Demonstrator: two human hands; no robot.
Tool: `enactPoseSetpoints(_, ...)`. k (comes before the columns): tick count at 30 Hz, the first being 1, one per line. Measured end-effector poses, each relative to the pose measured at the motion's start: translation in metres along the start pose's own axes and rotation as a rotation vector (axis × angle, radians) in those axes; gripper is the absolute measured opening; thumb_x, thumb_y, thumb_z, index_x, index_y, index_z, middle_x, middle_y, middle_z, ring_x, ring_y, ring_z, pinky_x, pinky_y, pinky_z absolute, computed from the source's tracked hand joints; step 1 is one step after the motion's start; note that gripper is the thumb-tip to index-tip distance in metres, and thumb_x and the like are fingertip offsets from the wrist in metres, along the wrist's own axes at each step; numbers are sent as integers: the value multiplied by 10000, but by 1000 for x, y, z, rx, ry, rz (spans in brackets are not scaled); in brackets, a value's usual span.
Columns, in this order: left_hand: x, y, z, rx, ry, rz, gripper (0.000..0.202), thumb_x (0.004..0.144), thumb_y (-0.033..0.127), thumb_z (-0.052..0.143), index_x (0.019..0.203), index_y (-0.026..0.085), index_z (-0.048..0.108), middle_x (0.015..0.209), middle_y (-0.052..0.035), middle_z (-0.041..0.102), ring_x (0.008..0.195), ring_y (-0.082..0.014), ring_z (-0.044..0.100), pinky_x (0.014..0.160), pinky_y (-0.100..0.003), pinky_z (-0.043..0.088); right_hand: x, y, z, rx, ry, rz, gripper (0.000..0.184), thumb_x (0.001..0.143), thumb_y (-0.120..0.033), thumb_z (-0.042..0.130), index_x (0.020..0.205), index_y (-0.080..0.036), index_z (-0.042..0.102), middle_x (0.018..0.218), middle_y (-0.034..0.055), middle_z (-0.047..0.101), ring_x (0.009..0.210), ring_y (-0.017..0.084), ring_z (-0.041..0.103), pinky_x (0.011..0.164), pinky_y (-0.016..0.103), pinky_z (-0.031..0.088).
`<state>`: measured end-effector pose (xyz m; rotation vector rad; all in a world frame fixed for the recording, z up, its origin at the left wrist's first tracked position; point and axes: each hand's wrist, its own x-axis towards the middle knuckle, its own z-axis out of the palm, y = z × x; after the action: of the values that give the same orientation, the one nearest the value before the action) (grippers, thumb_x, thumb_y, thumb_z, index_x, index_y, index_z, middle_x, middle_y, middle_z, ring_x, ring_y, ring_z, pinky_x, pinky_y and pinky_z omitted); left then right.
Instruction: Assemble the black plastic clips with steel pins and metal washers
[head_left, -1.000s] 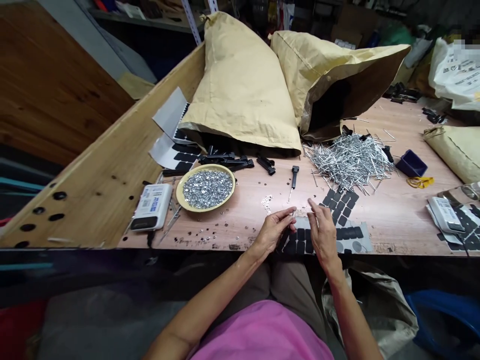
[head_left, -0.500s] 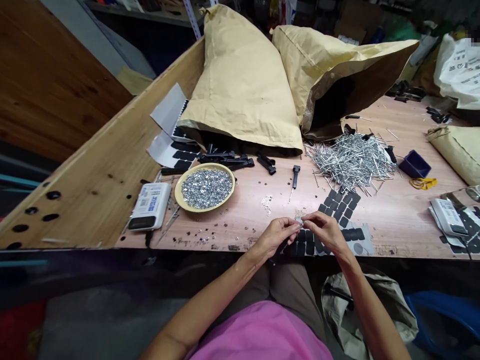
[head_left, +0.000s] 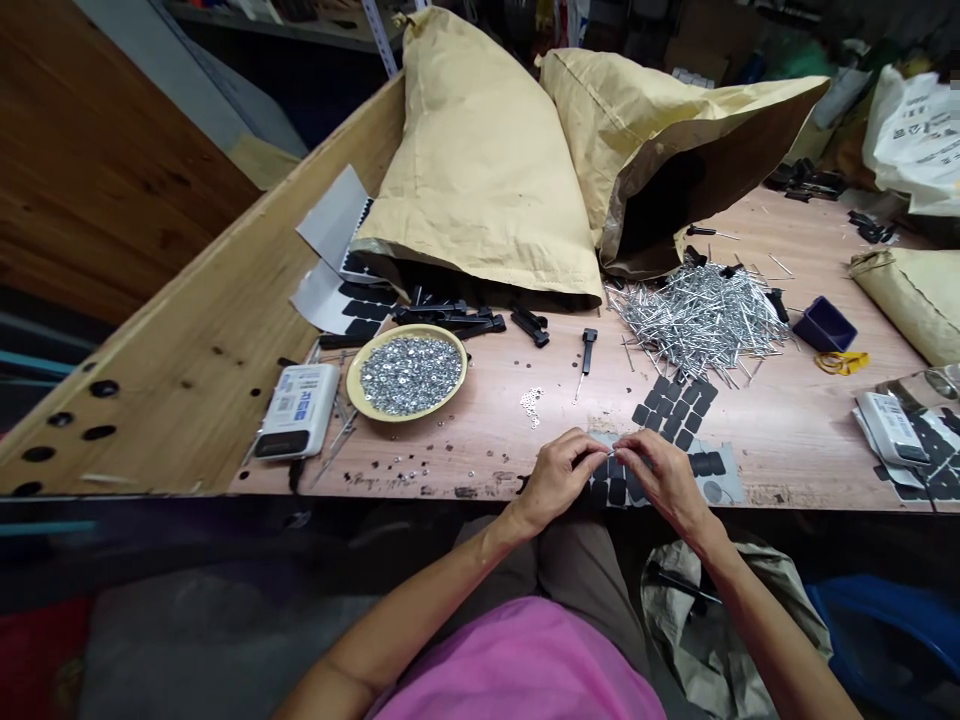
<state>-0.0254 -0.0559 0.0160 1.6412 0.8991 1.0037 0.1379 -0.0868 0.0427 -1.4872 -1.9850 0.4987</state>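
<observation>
left hand (head_left: 566, 472): small pale piece (head_left: 611, 453) is pinched in fingertips, near front edge of table (head_left: 491, 400) | piece: judged light, stiff, slippery; best held by ends | right hand (head_left: 661, 474): fingertips narrowed on its other end

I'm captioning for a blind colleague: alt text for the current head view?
A person's left hand and right hand pinch a tiny, unidentifiable item above a grey sheet of black pads. Beyond them, the table holds a bowl of metal pieces, heaped metal pins and paper sacks.
</observation>
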Motion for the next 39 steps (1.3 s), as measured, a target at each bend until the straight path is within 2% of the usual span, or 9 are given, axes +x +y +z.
enactPoseSetpoints(7, -3, 1, 3, 59, -7, 91, 122, 819, 173, 549, 765, 165, 658, 739, -41, 640, 690, -135, 599, 643, -229, 472, -3, -1, 12, -251, 21, 8, 484, 954, -423, 230, 613, -204, 496, 557, 16, 517, 530, 141, 488, 547, 257, 370)
enactPoseSetpoints(13, 1, 4, 3, -37, 3, -64, 110, 784, 189, 573, 740, 173, 673, 747, -32, 656, 707, -140, 607, 675, -231, 469, 3, -6, -3, -3, 10, 86, 347, 933, -436, 336, 888, -204, 591, 813, 46, 609, 707, 151, 565, 630, 253, 419)
enactPoseSetpoints(18, -1, 8, 5, -53, 17, -137, 113, 762, 226, 583, 702, 183, 669, 712, -29, 637, 677, -145, 578, 652, -241, 453, 7, -5, 4, -183, 20, 66, 400, 926, -429, 368, 668, -200, 571, 650, 27, 547, 622, 148, 509, 635, 276, 361)
enactPoseSetpoints(22, -3, 10, 11, -194, 41, -281, 142, 736, 298, 615, 690, 171, 660, 677, -24, 626, 628, -135, 565, 622, -243, 455, 3, -6, 11, -307, 111, 195, 453, 932, -457, 303, 624, -205, 520, 645, 28, 504, 600, 148, 463, 628, 285, 332)
enactPoseSetpoints(25, -3, 13, 14, -439, 91, -423, 212, 693, 358, 659, 750, 154, 659, 685, -20, 643, 660, -126, 586, 671, -241, 467, -11, -13, 15, -154, 182, 383, 438, 922, -492, 279, 650, -215, 483, 675, 26, 493, 618, 158, 462, 599, 279, 348)
enactPoseSetpoints(27, -5, 15, 17, -578, 144, -472, 265, 660, 382, 688, 771, 145, 649, 705, -23, 653, 686, -120, 593, 689, -234, 470, -24, -21, 22, 87, 132, 462, 380, 900, -504, 328, 713, -217, 493, 698, 19, 514, 651, 159, 492, 605, 272, 382)
enactPoseSetpoints(33, -21, 12, 27, -599, 105, -579, 338, 680, 452, 656, 801, 138, 629, 637, 5, 607, 448, -70, 489, 433, -191, 385, -55, -40, 59, 746, 54, 734, 384, 841, -533, 379, 1053, -220, 448, 608, -57, 476, 445, 112, 451, 456, 238, 385)
enactPoseSetpoints(36, -32, 2, 32, -517, 117, -556, 291, 682, 411, 664, 766, 134, 633, 617, 6, 592, 558, -98, 543, 534, -203, 432, -68, -39, 69, 718, 40, 833, 354, 837, -543, 351, 910, -222, 479, 557, -69, 421, 379, 91, 353, 384, 225, 294)
enactPoseSetpoints(39, -41, -10, 34, -407, 80, -524, 226, 709, 365, 636, 728, 140, 646, 667, -14, 620, 621, -118, 553, 587, -221, 444, -82, -35, 71, 494, 60, 857, 325, 859, -494, 335, 744, -228, 482, 531, -54, 397, 449, 110, 395, 432, 229, 307)
